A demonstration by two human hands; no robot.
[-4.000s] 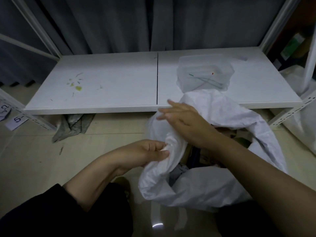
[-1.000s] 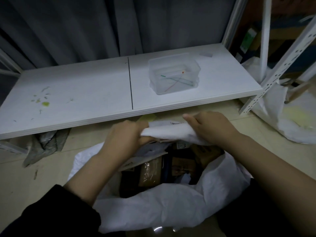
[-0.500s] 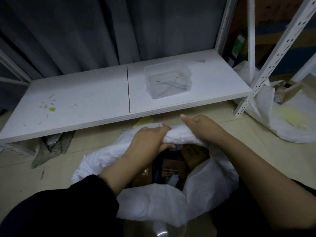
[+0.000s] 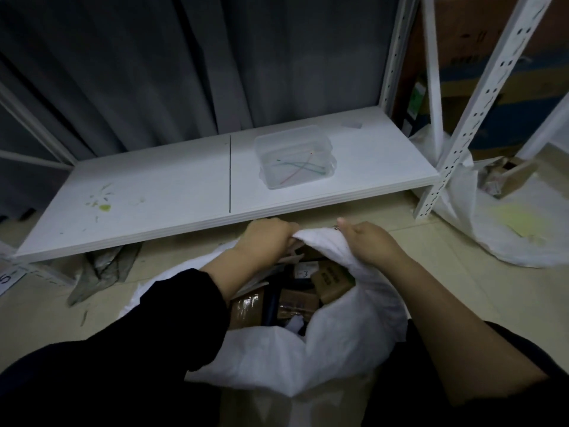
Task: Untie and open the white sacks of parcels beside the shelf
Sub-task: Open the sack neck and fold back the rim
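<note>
Before the shelf (image 4: 184, 192), left hand (image 4: 264, 238) and right hand (image 4: 369, 241) gripping white sack (image 4: 308, 359) rim, parcel label (image 4: 303, 274) reading "-3"

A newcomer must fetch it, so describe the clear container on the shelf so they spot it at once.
Start at the low white shelf board in front of the grey curtain. On its right half, just right of the dark seam, sits a clear plastic container. It is the only box on the board, see-through, with thin coloured strands crossed inside.
</note>
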